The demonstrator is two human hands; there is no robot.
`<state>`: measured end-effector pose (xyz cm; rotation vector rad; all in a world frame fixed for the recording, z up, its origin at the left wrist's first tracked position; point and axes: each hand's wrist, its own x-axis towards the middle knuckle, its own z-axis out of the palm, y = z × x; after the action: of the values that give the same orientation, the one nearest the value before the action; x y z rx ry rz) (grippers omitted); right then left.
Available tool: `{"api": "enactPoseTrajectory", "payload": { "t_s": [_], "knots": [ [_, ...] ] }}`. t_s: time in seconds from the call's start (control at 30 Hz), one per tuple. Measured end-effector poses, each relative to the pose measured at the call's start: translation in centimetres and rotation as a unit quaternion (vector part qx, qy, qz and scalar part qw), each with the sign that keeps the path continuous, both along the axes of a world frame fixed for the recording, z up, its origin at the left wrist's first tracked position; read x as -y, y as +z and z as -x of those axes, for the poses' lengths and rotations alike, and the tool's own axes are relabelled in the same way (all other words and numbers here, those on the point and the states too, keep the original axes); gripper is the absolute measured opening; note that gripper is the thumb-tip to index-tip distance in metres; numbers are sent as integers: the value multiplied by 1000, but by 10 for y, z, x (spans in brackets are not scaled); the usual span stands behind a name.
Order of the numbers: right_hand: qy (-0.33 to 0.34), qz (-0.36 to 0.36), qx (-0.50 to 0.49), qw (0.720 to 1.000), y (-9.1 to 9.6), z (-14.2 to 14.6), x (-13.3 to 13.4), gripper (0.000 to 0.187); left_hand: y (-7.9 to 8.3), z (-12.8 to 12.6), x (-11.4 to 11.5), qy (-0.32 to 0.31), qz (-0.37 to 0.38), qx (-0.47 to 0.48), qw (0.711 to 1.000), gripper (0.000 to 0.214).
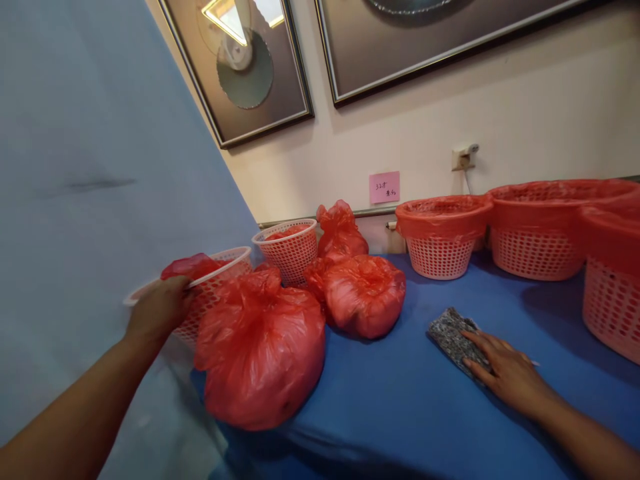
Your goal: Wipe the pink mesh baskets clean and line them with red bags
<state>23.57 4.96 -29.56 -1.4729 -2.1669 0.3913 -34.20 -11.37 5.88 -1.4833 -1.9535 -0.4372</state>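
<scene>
My left hand (159,308) grips the rim of a white mesh basket (220,270) at the table's left edge; a bit of red plastic bag (190,267) sits in it. My right hand (505,370) lies flat, fingers stretched, on a grey speckled cloth (450,333) on the blue table (400,400). A large tied red bag (260,350) rests between my hands, touching the basket. Behind it lie a second tied red bag (365,293) and a third (340,233).
Another white basket (289,252) stands behind the first. Three baskets lined with red bags (443,233) (545,227) (613,280) stand at the back right. A pink note (384,187), a wall socket (464,157) and framed pictures (245,67) are on the wall.
</scene>
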Motion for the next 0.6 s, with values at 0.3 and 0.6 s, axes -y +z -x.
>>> {"api": "enactPoseTrajectory", "payload": {
  "t_s": [0.3,0.6],
  "knots": [
    [9,-2,4,1000,0,-4,-1,64,-9,-9,0,17,5,-83,996,26],
    [10,8,17,1000,-2,-4,-1,63,24,-43,5,38,-27,-195,980,26]
  ]
}}
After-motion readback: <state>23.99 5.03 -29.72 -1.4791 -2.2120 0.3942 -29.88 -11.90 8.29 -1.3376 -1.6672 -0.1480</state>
